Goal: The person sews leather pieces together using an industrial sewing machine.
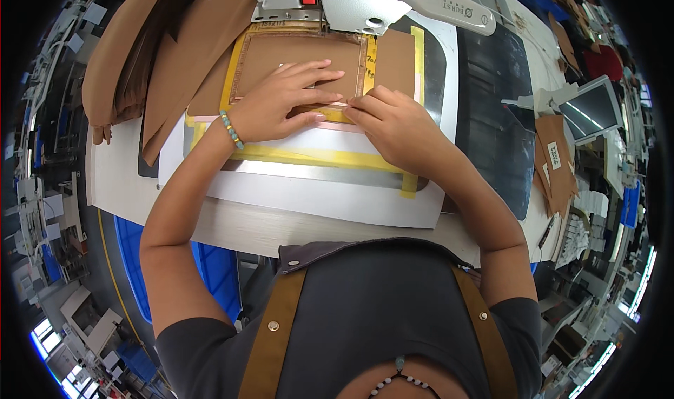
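A flat brown panel (274, 54) lies under a clear template (364, 51) with yellow-taped edges, beneath the head of a white sewing machine (358, 9). My left hand (281, 101), a beaded bracelet at its wrist, rests flat on the template and panel with fingers stretched to the right. Close to those fingertips, my right hand (397, 122) has its fingers curled and pinched at the template's near right edge. What lies between those fingertips is hidden. Yellow tape (316, 156) runs along the near side of the work.
Stacked brown pieces (126, 55) stand at the left, one long piece leaning toward the machine. A white sheet (316, 197) covers the table's front. On the right are a dark board (491, 111), a tilted screen (590, 109) and brown pieces with a label (554, 157).
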A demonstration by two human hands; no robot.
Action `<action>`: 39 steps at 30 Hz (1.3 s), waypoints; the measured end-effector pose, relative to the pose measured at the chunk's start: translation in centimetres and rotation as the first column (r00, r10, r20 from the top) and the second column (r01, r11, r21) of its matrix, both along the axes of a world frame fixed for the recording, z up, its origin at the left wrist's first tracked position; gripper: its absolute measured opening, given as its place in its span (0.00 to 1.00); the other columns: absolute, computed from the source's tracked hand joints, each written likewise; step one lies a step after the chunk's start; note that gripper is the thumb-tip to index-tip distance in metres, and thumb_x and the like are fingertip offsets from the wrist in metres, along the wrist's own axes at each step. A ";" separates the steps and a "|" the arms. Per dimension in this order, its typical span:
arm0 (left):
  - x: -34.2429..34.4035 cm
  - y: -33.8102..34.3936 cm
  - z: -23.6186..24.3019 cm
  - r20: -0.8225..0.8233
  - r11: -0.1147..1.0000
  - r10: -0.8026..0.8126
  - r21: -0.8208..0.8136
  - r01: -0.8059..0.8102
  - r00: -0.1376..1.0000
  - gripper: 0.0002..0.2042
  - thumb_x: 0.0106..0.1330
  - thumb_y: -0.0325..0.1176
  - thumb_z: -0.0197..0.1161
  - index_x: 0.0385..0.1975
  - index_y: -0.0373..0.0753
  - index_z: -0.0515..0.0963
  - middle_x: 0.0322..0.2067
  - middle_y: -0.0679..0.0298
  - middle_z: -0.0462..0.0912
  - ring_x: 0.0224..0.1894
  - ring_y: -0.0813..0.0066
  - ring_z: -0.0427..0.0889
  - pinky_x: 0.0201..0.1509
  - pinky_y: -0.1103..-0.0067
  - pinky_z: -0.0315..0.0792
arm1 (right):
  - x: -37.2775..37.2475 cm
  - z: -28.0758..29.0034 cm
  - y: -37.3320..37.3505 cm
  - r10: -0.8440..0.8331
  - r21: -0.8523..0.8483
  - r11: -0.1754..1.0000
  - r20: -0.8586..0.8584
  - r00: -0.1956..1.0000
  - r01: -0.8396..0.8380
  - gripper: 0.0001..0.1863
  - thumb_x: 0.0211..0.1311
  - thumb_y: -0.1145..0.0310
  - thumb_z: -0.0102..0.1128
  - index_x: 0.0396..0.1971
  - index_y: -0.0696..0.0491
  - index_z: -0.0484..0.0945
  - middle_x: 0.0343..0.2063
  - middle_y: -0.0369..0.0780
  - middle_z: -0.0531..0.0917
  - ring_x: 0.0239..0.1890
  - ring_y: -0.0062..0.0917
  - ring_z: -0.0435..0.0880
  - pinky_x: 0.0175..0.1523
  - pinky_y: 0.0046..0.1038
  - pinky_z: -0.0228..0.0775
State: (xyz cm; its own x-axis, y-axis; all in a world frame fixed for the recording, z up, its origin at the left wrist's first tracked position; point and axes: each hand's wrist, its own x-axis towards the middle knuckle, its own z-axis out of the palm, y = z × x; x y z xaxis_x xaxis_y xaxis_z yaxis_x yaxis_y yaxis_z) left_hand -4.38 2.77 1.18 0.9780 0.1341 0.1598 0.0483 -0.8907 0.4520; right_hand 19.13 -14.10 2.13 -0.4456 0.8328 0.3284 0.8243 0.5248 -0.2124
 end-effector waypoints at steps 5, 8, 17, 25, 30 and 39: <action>-0.1 0.4 -0.1 0.009 1.000 -0.028 -0.007 0.028 1.000 0.20 0.74 0.45 0.65 0.63 0.49 0.85 0.76 0.64 0.71 0.80 0.55 0.62 0.80 0.55 0.55 | -0.2 -0.3 0.0 -0.004 0.023 1.000 0.002 1.000 0.004 0.17 0.61 0.75 0.62 0.50 0.56 0.83 0.44 0.38 0.83 0.49 0.31 0.80 0.51 0.32 0.73; 0.2 0.7 0.0 0.002 0.999 -0.032 -0.014 0.032 0.999 0.21 0.73 0.45 0.66 0.63 0.51 0.85 0.76 0.65 0.71 0.81 0.56 0.61 0.80 0.56 0.54 | -0.3 -0.2 0.1 -0.018 0.042 0.999 0.003 1.000 0.018 0.17 0.61 0.74 0.62 0.51 0.57 0.83 0.43 0.38 0.83 0.49 0.31 0.80 0.50 0.32 0.73; 1.3 1.9 -0.1 -0.002 0.999 -0.037 -0.002 0.037 0.999 0.21 0.70 0.45 0.70 0.63 0.54 0.85 0.77 0.67 0.70 0.80 0.56 0.62 0.81 0.57 0.54 | 0.1 -0.7 0.4 -0.062 0.075 0.995 -0.009 0.998 0.062 0.17 0.64 0.70 0.65 0.53 0.56 0.84 0.47 0.38 0.85 0.50 0.31 0.80 0.52 0.33 0.72; 2.4 3.2 0.1 -0.021 0.999 -0.005 0.049 0.006 1.000 0.21 0.69 0.42 0.70 0.63 0.52 0.85 0.76 0.67 0.72 0.78 0.55 0.64 0.80 0.59 0.57 | 3.0 -0.1 1.2 -0.165 0.147 0.969 -0.211 0.963 0.198 0.08 0.65 0.71 0.67 0.42 0.55 0.88 0.48 0.38 0.88 0.55 0.34 0.83 0.62 0.36 0.72; 3.4 4.0 0.4 -0.041 0.998 -0.005 0.064 0.007 0.999 0.21 0.71 0.40 0.69 0.64 0.51 0.84 0.75 0.64 0.72 0.77 0.56 0.65 0.80 0.62 0.59 | 4.2 -0.5 1.2 -0.229 0.161 0.949 -0.236 0.944 0.271 0.07 0.65 0.72 0.66 0.40 0.56 0.89 0.48 0.38 0.89 0.55 0.33 0.83 0.61 0.37 0.73; 4.6 5.7 0.2 -0.079 0.993 0.119 -0.001 -0.119 0.990 0.19 0.75 0.42 0.64 0.65 0.52 0.83 0.60 0.53 0.86 0.64 0.54 0.78 0.71 0.64 0.69 | 4.6 -0.6 1.5 -0.246 0.148 0.944 -0.289 0.925 0.296 0.08 0.66 0.72 0.66 0.40 0.56 0.89 0.46 0.38 0.89 0.54 0.33 0.84 0.59 0.37 0.74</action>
